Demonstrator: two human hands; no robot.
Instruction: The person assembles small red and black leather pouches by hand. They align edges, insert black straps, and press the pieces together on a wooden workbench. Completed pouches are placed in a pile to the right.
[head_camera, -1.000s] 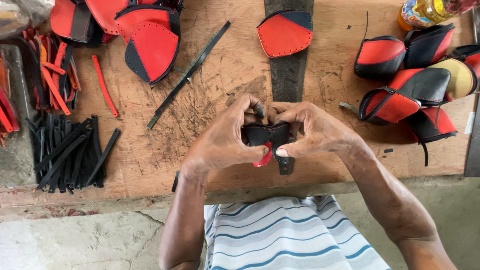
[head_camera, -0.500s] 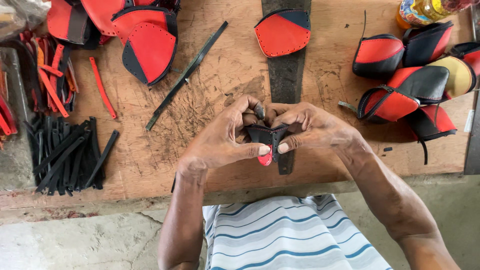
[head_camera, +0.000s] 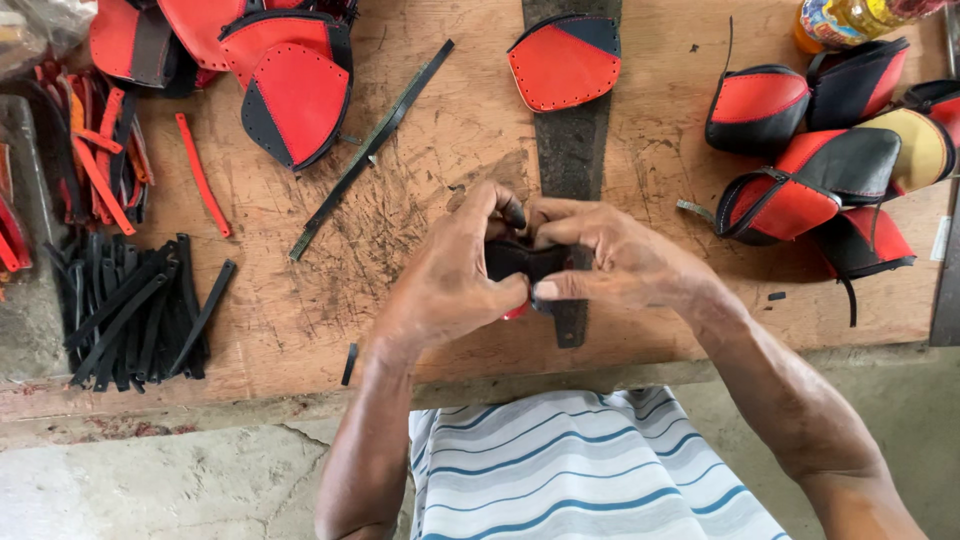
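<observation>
**Black and red leather piece pinched in both your hands**

Black leather with a bit of red shows between your fingers. Your left hand and your right hand are pressed close together in the middle of the frame, both clamped on the small leather piece. Your thumbs meet at its lower edge, and most of it is hidden by your fingers.

Your hands sit over the wooden tabletop, near its front edge. Under them runs a long dark strip that goes up to the top of the frame. A red and black shoe part lies on that strip. A pile of black straps lies at the left. Red straps lie above them. More red and black shoe tops sit at the right.
</observation>
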